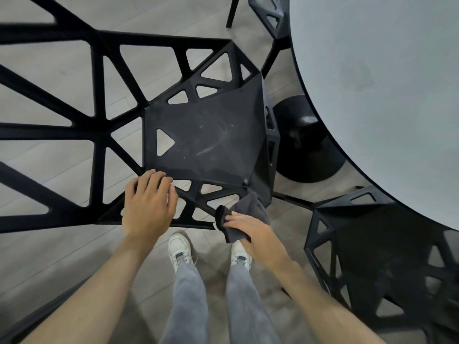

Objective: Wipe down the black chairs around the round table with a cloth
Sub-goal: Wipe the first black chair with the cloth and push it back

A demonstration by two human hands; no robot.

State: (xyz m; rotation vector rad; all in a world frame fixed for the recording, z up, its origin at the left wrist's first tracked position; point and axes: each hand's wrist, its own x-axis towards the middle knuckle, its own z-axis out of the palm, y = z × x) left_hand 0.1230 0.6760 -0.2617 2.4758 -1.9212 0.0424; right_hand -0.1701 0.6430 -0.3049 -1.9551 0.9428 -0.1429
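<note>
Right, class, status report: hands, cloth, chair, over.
Left hand rests on the black lattice plastic chair. Right hand holds the dark grey cloth at its near edge. Seat shows smudges. Nothing in the way.

left hand (pixel 149 202) rests on chair (pixel 206 135) frame | right hand (pixel 250 232) presses cloth (pixel 246 214) on it

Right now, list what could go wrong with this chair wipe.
1. The cloth covers only one frame strut; the dusty, streaked seat may get skipped.
2. Fingers of the left hand sit beside triangular cutouts and could slip in.
3. The neighbouring chair stands close, so the right hand might knock it.
</note>
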